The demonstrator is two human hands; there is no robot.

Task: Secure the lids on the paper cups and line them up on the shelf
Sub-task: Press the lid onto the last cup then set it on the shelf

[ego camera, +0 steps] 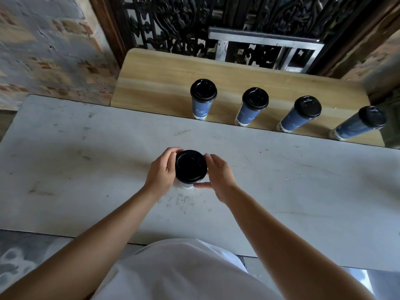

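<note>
Cup (pixel 187 186) mostly hidden beneath its black lid (pixel 191 166), gripped at the rim by both hands (pixel 162 172) (pixel 219 176).

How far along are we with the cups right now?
Done: four lidded cups stand in a row on the wooden shelf. In hand: a fifth cup sits on the grey table, the left hand and right hand gripping its black lid. Left: seat that lid, then place it on the shelf.
</note>
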